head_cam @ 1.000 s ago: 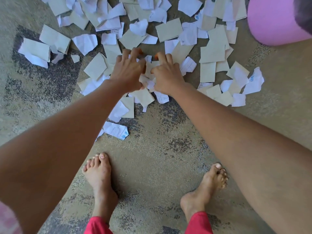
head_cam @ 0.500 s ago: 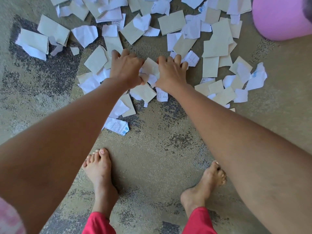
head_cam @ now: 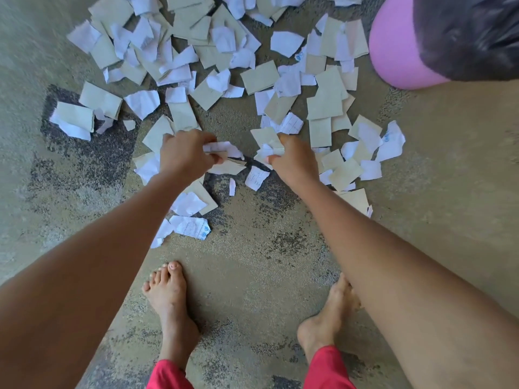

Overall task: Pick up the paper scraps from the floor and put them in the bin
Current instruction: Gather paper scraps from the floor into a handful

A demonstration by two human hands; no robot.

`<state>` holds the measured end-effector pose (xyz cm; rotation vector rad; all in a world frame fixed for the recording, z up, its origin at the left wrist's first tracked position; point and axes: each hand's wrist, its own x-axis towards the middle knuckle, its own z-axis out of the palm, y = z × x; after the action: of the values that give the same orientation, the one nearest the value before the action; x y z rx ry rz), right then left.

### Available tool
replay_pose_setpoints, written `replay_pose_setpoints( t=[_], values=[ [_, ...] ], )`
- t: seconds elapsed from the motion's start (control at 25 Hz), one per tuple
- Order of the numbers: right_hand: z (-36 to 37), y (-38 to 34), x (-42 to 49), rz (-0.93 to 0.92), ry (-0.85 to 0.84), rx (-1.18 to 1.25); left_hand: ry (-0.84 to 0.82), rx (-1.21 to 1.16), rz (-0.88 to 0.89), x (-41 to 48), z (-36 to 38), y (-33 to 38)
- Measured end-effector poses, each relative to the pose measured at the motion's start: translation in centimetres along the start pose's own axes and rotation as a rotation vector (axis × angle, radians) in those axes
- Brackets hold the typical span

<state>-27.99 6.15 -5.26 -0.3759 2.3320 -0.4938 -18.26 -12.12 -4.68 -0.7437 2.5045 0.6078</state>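
Many white and beige paper scraps point(head_cam: 213, 51) lie strewn over the floor ahead of me. My left hand point(head_cam: 182, 155) grips a small bundle of scraps point(head_cam: 224, 155) just above the floor. My right hand point(head_cam: 292, 161) grips another bunch of scraps point(head_cam: 266, 144) beside it. The two hands are a short gap apart. The pink bin point(head_cam: 393, 51) with a black liner point(head_cam: 471, 35) stands at the top right.
My bare feet point(head_cam: 168, 299) point(head_cam: 328, 318) stand on the mottled floor point(head_cam: 252, 262) below the hands. Loose scraps lie near my left forearm point(head_cam: 191, 226) and to the right of my right hand point(head_cam: 365, 153).
Both hands went from lying flat on the pile to curling round bunches of scraps, and they have drawn back toward me and apart. The view shifted so the bin shows more.
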Motion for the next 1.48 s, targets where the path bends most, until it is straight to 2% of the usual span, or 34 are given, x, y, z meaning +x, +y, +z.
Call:
replay_pose_setpoints(
  t=[0.2, 0.36, 0.64, 0.8, 0.88, 1.0, 1.12, 1.24, 1.48],
  values=[
    [-3.9, 0.8, -1.3, 0.102, 0.125, 0.204, 0.045, -0.141, 0.000, -0.7, -3.0, 3.7],
    [-9.0, 0.9, -2.5, 0.121, 0.252, 0.379, 0.149, -0.256, 0.030, -1.1, -5.9, 8.3],
    [-20.1, 0.6, -5.6, 0.012, 0.599, 0.716, 0.372, -0.605, 0.175, -1.0, -12.2, 19.6],
    [-26.5, 1.9, -5.8, -0.033, 0.803, 0.845, 0.487, -0.683, 0.294, -0.4, -14.5, 26.6],
    [-29.3, 3.3, -5.3, -0.036, 0.909, 0.872, 0.507, -0.692, 0.361, 0.0, -15.2, 30.4],
    [-32.1, 5.8, -3.7, -0.008, 0.965, 0.895, 0.540, -0.624, 0.422, 1.6, -15.6, 35.2],
    [-33.7, 7.7, -1.9, 0.023, 0.959, 0.842, 0.558, -0.471, 0.452, 3.7, -14.8, 38.4],
    [-34.4, 8.9, -0.7, 0.070, 0.914, 0.802, 0.502, -0.331, 0.456, 5.1, -13.7, 39.7],
    [-33.4, 9.9, 0.2, 0.098, 0.901, 0.712, 0.462, -0.269, 0.453, 5.7, -12.1, 39.8]
  ],
)
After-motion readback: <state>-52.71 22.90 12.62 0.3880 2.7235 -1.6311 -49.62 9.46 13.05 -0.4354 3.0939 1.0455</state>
